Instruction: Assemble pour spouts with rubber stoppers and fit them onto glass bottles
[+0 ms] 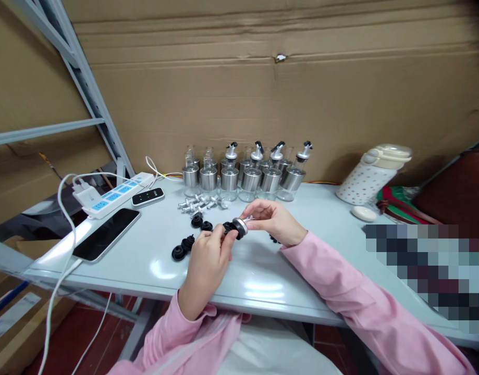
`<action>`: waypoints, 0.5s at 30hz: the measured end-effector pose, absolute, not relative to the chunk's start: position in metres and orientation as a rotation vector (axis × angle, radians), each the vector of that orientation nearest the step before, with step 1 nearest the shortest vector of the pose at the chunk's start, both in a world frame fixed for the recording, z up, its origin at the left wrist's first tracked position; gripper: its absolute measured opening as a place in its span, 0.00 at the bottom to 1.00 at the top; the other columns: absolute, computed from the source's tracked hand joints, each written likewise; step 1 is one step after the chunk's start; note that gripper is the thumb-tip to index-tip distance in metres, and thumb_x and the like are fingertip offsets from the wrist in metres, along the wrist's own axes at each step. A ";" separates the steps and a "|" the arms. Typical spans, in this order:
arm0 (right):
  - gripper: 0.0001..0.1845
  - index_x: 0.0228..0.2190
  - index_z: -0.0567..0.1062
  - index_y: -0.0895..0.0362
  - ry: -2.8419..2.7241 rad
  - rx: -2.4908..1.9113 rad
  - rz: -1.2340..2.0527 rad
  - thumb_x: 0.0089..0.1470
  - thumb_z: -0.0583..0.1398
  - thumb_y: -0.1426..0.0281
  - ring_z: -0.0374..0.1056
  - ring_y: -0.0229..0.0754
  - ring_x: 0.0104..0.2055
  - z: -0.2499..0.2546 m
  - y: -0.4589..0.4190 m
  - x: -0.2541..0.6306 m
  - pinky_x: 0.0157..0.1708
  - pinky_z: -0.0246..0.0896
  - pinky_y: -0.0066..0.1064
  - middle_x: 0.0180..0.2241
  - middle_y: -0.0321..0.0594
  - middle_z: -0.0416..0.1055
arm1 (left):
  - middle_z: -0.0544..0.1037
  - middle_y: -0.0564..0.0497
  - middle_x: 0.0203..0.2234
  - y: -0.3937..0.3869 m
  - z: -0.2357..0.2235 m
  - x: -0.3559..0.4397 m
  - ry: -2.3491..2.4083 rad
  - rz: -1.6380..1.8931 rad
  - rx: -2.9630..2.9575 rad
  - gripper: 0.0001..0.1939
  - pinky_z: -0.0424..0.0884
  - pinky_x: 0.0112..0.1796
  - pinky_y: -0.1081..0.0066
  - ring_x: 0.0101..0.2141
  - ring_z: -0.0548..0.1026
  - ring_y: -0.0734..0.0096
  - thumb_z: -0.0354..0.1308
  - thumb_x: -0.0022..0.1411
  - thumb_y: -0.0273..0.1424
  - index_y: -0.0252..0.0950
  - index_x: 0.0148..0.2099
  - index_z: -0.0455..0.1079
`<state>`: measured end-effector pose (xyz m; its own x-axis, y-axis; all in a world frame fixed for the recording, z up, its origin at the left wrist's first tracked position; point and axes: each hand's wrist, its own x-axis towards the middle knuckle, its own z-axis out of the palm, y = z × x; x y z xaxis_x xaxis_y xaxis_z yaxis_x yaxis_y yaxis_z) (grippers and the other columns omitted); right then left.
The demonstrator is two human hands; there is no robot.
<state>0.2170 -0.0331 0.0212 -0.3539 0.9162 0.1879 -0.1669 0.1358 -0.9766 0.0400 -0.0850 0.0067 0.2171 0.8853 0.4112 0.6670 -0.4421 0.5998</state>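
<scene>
My left hand [208,260] is closed around a black rubber stopper [228,229], pressing it against a silver pourer spout [241,225] that my right hand [272,221] pinches from the other side. Both hands meet just above the pale table [262,281]. Several loose black stoppers [188,242] lie to the left of my hands. A small heap of silver spouts [200,203] sits behind them. Glass bottles with steel bands [247,177] stand in rows at the back; some carry spouts, the left ones do not.
A phone [106,234], a white power strip [114,195] with cables and a small black device [147,197] lie at the left. A dotted thermos jug [370,174] and a white oval object [363,212] sit at the right. Cardboard lines the wall behind.
</scene>
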 end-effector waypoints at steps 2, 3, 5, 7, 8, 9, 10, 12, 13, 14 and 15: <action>0.16 0.24 0.73 0.58 -1.454 -0.810 1.373 0.29 0.70 0.74 0.70 0.33 0.29 0.022 -0.033 0.219 0.32 0.65 0.26 0.26 0.33 0.74 | 0.71 0.55 0.16 -0.084 0.006 0.040 1.417 1.051 2.215 0.17 0.61 0.29 0.70 0.22 0.68 0.69 0.39 0.66 0.38 0.38 0.27 0.57; 0.16 0.24 0.73 0.58 -1.466 -0.839 1.356 0.28 0.70 0.73 0.69 0.33 0.28 0.022 -0.032 0.220 0.31 0.65 0.26 0.25 0.34 0.73 | 0.72 0.55 0.17 -0.084 0.006 0.040 1.403 1.049 2.224 0.16 0.61 0.29 0.70 0.22 0.69 0.69 0.39 0.66 0.38 0.38 0.28 0.57; 0.16 0.23 0.73 0.59 -1.501 -0.902 1.338 0.27 0.71 0.72 0.69 0.33 0.25 0.023 -0.032 0.222 0.28 0.65 0.27 0.23 0.34 0.73 | 0.73 0.55 0.18 -0.083 0.005 0.040 1.393 1.038 2.239 0.15 0.61 0.30 0.70 0.22 0.69 0.69 0.39 0.66 0.37 0.38 0.30 0.59; 0.15 0.21 0.72 0.59 -1.521 -0.920 1.359 0.26 0.71 0.73 0.68 0.34 0.24 0.024 -0.032 0.222 0.27 0.64 0.26 0.22 0.34 0.73 | 0.74 0.55 0.19 -0.083 0.005 0.039 1.397 1.045 2.228 0.15 0.62 0.30 0.70 0.23 0.70 0.69 0.39 0.66 0.35 0.38 0.30 0.59; 0.15 0.20 0.72 0.59 -1.518 -0.904 1.386 0.26 0.71 0.73 0.68 0.34 0.24 0.025 -0.033 0.221 0.26 0.64 0.26 0.22 0.35 0.73 | 0.74 0.55 0.19 -0.084 0.005 0.039 1.402 1.057 2.214 0.15 0.62 0.30 0.70 0.22 0.70 0.69 0.39 0.66 0.35 0.38 0.29 0.59; 0.15 0.19 0.71 0.59 -1.510 -0.874 1.416 0.25 0.71 0.74 0.69 0.33 0.25 0.025 -0.034 0.219 0.26 0.64 0.26 0.22 0.35 0.74 | 0.74 0.55 0.19 -0.084 0.005 0.039 1.407 1.074 2.195 0.16 0.62 0.30 0.70 0.22 0.70 0.70 0.38 0.67 0.35 0.38 0.28 0.59; 0.14 0.18 0.71 0.60 -1.499 -0.838 1.445 0.26 0.71 0.75 0.69 0.33 0.25 0.025 -0.035 0.218 0.27 0.65 0.25 0.22 0.35 0.74 | 0.74 0.55 0.19 -0.084 0.005 0.039 1.414 1.093 2.174 0.17 0.62 0.30 0.70 0.22 0.70 0.70 0.38 0.67 0.35 0.38 0.27 0.59; 0.14 0.15 0.70 0.60 -1.486 -0.777 1.485 0.26 0.70 0.76 0.69 0.32 0.24 0.025 -0.036 0.214 0.27 0.65 0.25 0.21 0.34 0.73 | 0.73 0.55 0.18 -0.085 0.006 0.039 1.425 1.124 2.144 0.17 0.62 0.29 0.71 0.21 0.70 0.71 0.38 0.66 0.35 0.38 0.26 0.59; 0.14 0.15 0.69 0.60 -1.484 -0.759 1.495 0.26 0.70 0.76 0.68 0.32 0.24 0.024 -0.037 0.213 0.27 0.65 0.25 0.20 0.33 0.72 | 0.73 0.56 0.18 -0.085 0.007 0.039 1.423 1.134 2.137 0.17 0.62 0.29 0.71 0.21 0.70 0.71 0.39 0.66 0.35 0.38 0.27 0.59; 0.14 0.14 0.69 0.60 -1.479 -0.749 1.500 0.26 0.70 0.76 0.68 0.32 0.23 0.024 -0.037 0.212 0.26 0.66 0.25 0.20 0.33 0.72 | 0.73 0.56 0.19 -0.085 0.007 0.039 1.415 1.142 2.132 0.16 0.62 0.29 0.72 0.21 0.70 0.71 0.39 0.66 0.35 0.38 0.28 0.60; 0.14 0.14 0.69 0.60 -1.471 -0.745 1.504 0.26 0.70 0.76 0.68 0.32 0.23 0.023 -0.038 0.211 0.26 0.66 0.25 0.19 0.33 0.72 | 0.74 0.56 0.19 -0.085 0.007 0.039 1.404 1.145 2.126 0.15 0.62 0.29 0.72 0.22 0.71 0.72 0.40 0.66 0.35 0.37 0.29 0.60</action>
